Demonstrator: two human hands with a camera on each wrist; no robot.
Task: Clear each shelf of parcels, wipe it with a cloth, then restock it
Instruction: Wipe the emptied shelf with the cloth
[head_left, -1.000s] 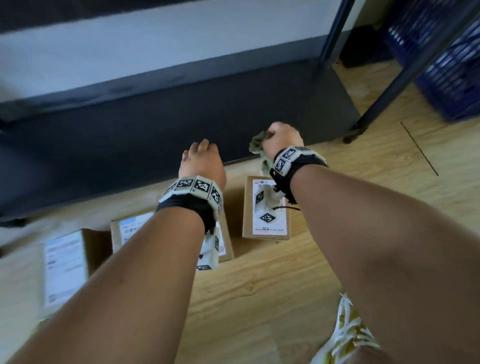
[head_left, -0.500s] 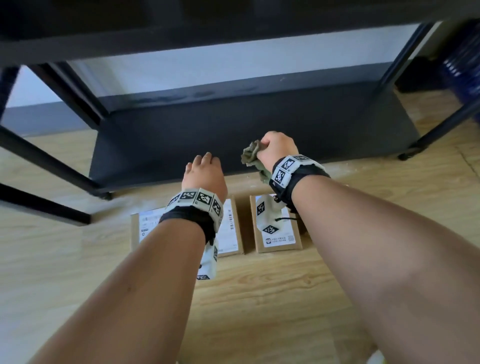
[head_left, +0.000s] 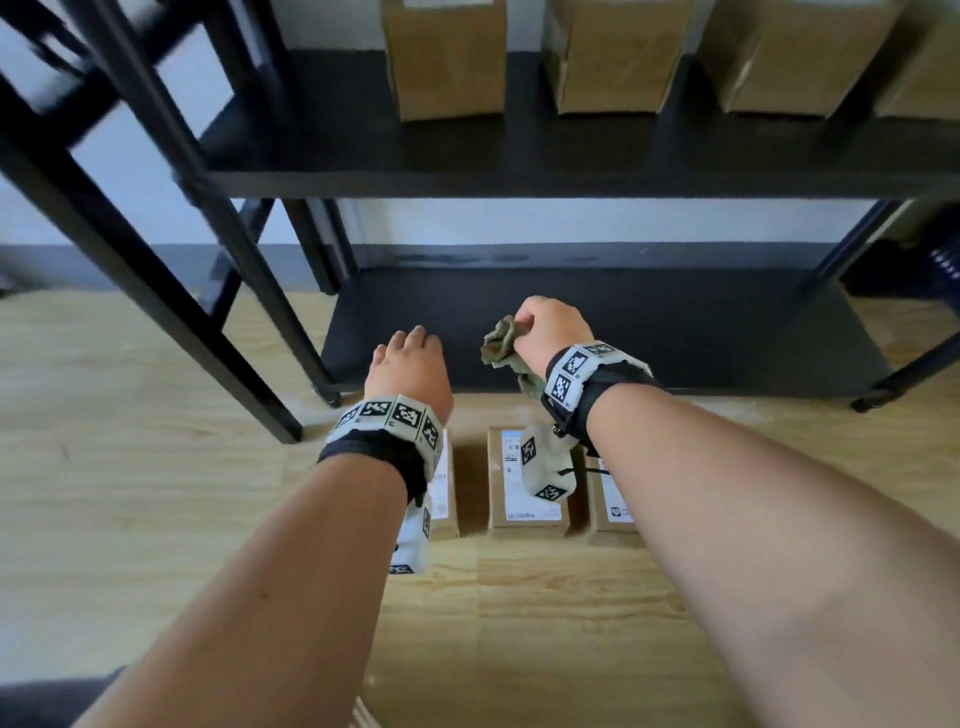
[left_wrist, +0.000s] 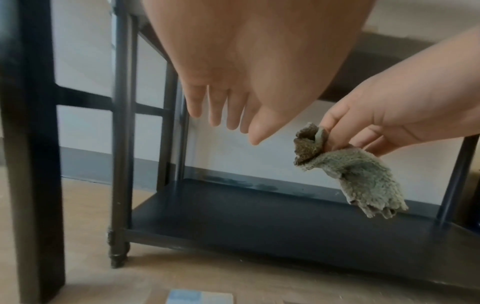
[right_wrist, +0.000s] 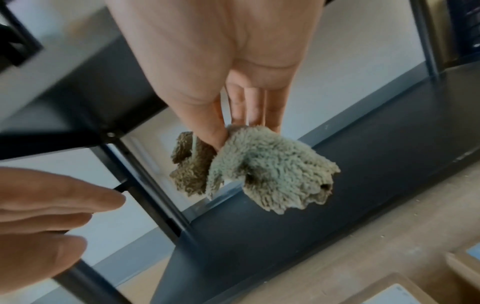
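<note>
My right hand pinches a crumpled grey-green cloth between thumb and fingers; the cloth hangs below the fingertips, above the front edge of the bare black bottom shelf. My left hand hovers beside it with straight fingers, holding nothing. Three brown parcels with white labels lie on the wooden floor under my wrists: one under the left wrist, one in the middle, one partly hidden by the right forearm. The cloth also shows in the left wrist view.
The upper shelf carries three upright brown boxes side by side, plus part of another at the right edge. A second black frame stands to the left. Blue crates sit far right. The shelf's legs rest on the wooden floor.
The view has tilted up, bringing the upper shelf with its boxes into sight. Both hands have stayed in front of the bottom shelf, the right one still holding the cloth.
</note>
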